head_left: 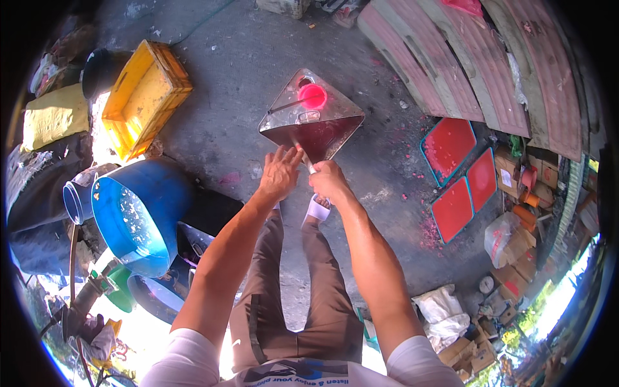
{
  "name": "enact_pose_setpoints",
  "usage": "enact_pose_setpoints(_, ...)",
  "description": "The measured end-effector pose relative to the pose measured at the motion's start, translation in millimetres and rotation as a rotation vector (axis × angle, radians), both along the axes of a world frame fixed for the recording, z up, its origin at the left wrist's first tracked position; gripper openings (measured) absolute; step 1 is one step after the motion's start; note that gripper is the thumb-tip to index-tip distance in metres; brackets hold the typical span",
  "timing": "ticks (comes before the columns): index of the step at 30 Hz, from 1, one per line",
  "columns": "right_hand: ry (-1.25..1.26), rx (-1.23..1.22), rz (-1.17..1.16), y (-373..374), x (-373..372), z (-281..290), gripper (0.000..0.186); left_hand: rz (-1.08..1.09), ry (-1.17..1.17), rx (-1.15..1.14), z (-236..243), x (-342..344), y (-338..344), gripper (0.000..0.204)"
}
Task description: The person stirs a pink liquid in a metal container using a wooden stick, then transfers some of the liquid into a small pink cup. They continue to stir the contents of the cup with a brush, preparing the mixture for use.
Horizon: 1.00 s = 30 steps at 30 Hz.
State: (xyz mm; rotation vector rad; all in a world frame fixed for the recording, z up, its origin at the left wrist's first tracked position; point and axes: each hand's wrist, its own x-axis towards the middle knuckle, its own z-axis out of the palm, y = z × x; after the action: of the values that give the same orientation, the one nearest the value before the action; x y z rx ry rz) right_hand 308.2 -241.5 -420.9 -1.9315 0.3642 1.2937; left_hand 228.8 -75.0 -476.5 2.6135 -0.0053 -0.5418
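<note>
My right hand (326, 182) is closed around a pale handle (311, 166) at the near corner of a square metal container (342, 126), whose inside is stained dark red. My left hand (278, 174) is just left of the handle, fingers spread, their tips at the container's near edge; whether they touch it is unclear. On the container's far part are a bright pink round cup (313, 98) and a thin dark rod (284, 105) lying across it. My sandalled feet are below the hands.
On the left stand a yellow crate (138, 97), a large blue barrel (135, 213) and buckets. To the right, red trays (449, 209) lie on the grey floor (225, 77) near pink boards (451, 58), cardboard boxes (506, 172) and white sacks (438, 309).
</note>
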Motion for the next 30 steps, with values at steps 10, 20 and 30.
enact_pose_setpoints(10, 0.006, 0.134, -0.221, -21.5, 13.9, 14.1, 0.042, -0.074, -0.449, -0.298, -0.4, 32.0, -34.9, 0.035)
enact_pose_setpoints(20, -0.523, 0.514, 0.184, -60.6, 2.2, -10.2, 0.061, 0.175, -0.541, -0.253, -17.0, 20.1, -53.0, 0.041)
enact_pose_setpoints(30, -1.132, 0.352, 0.256, -49.4, 39.1, -42.3, 0.027, 0.205, -0.562, 0.031, -46.7, -14.7, -46.0, 0.027)
